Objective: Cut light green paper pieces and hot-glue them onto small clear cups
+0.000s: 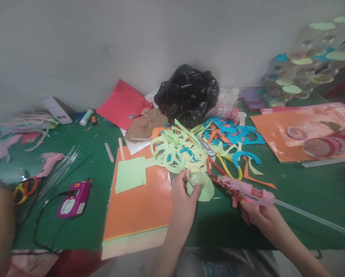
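Observation:
My left hand (186, 188) grips a small clear plastic piece (196, 176), round like a bottle end, just above a pale green paper disc (206, 190). My right hand (255, 211) is wrapped round a pink glue gun (247, 190) with a long clear glue stick (314, 213) sticking out of its back. The gun's nozzle points left at the plastic piece, a small distance away from it. Behind both hands lie curled green paper scraps (172, 152) and yellow-and-red scissors (228, 165).
Orange sheets (140, 207) with green paper squares (130, 175) lie left of my hands. A black plastic bag (186, 94) stands at the back. Further left are a purple box (76, 200) and another pink glue gun (49, 163). Joined clear bottles (308, 57) stand back right.

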The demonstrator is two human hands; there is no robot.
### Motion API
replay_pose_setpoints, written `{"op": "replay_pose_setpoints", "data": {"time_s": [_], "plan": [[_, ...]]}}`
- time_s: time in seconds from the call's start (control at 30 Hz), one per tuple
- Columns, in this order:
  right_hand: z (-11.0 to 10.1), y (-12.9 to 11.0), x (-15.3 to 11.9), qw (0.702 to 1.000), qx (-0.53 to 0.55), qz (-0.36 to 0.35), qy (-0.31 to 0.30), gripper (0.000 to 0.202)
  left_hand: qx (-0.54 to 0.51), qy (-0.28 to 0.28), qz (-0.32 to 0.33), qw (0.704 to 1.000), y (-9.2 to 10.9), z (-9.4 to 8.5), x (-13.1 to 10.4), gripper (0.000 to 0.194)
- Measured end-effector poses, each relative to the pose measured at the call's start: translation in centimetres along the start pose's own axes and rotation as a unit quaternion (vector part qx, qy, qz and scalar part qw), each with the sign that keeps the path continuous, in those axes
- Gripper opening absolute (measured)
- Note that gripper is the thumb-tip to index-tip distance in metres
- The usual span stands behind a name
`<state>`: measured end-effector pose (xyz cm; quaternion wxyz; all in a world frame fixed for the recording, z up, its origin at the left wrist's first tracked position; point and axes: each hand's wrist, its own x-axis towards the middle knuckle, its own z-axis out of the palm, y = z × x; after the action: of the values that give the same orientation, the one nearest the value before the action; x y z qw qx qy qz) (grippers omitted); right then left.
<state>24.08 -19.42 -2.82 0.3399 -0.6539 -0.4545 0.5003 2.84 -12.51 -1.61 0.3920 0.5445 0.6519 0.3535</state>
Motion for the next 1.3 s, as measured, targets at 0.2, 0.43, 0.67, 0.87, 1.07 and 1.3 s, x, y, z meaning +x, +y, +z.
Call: {"op": "replay_pose_setpoints", "data": {"time_s": [0.2, 0.43, 0.67, 0.87, 1.07, 1.3], "plan": [[0.3, 0.8, -0.7, 0.999, 0.027, -0.016, -0.013, 0.053, -0.01, 0.012, 0.006, 1.0, 0.3, -0.1, -0.1, 0.039], [0.5, 2.1, -0.8, 0.999, 0.047, -0.027, -0.006, 0.05, -0.01, 0.008, 0.018, 1.0, 0.2, -0.1, -0.2, 0.038], [0.5, 1.2, -0.9, 0.997, 0.064, -0.033, -0.017, 0.051, -0.02, 0.012, 0.0, 1.0, 0.3, -0.1, -0.1, 0.041], [0.6, 1.3, -0.6, 0.997, 0.071, -0.03, -0.014, 0.052, -0.09, 0.002, -0.012, 0.996, 0.1, 0.1, -0.1, 0.04], [0.5, 1.2, -0.5, 0.996, 0.08, -0.033, -0.023, 0.052, -0.14, 0.004, -0.021, 0.99, -0.1, 0.3, -0.2, 0.043], [0.7, 0.8, -0.2, 0.996, 0.079, -0.033, -0.015, 0.053, -0.151, -0.001, -0.01, 0.989, -0.5, 0.3, -0.1, 0.044]]}}
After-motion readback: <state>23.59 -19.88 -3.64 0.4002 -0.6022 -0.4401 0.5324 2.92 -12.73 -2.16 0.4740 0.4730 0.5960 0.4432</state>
